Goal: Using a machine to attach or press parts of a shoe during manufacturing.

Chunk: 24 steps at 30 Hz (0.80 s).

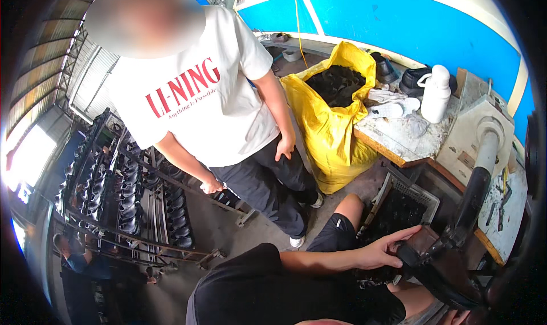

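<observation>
My left hand [388, 250] reaches in from the left, thumb and fingers closed round the near end of a black shoe-shaped piece [441, 274]. This piece lies against the dark lower end of a machine arm [477, 191], which slopes down from a pale housing. At the bottom edge, only some fingers of my right hand [456, 317] show, close to the lower side of the black piece. The picture's edge cuts that hand off, so its grip is hidden. Below my left forearm are my dark shirt and bare knees.
A person in a white T-shirt [199, 91] stands ahead. Beside them is a yellow sack [319, 137] of black scraps. A worn bench [393, 134] carries a white bottle [436, 94] and shoes. A grey crate [430, 199] stands below; shoe racks [131, 194] and another person [85, 262] are left.
</observation>
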### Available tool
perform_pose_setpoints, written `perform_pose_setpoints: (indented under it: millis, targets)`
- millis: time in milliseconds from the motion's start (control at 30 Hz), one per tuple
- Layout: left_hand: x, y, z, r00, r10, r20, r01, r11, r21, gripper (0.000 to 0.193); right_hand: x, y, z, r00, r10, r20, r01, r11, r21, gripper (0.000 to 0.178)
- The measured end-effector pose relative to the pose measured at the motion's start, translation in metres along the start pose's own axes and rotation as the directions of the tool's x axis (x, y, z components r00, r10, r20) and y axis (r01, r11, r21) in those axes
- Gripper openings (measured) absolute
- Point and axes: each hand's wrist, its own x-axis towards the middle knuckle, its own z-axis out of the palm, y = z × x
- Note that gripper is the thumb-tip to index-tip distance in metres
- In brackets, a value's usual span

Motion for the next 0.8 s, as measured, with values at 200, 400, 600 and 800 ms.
perform_pose_setpoints:
  millis: [200,400,600,800]
  targets:
    - [-0.008,0.024,-0.026,0.999,0.034,-0.027,-0.031,0.992,0.12,0.105,-0.003,0.014,0.031,0.995,0.096,0.037,-0.094,0.994,-0.057,0.052]
    - [-0.022,0.053,-0.046,0.998,0.028,-0.054,-0.016,0.98,0.2,0.102,-0.008,0.046,0.046,0.932,0.354,0.079,-0.328,0.916,-0.23,0.067]
    - [-0.036,0.075,-0.055,0.985,0.124,-0.121,-0.074,0.934,0.348,0.094,-0.011,0.084,0.07,0.969,0.196,0.149,-0.13,0.921,-0.368,0.074]
    - [-0.061,0.077,-0.094,0.941,0.235,-0.244,-0.023,0.763,0.646,0.084,-0.02,0.076,0.112,0.978,0.1,0.184,-0.01,0.899,-0.438,0.079]
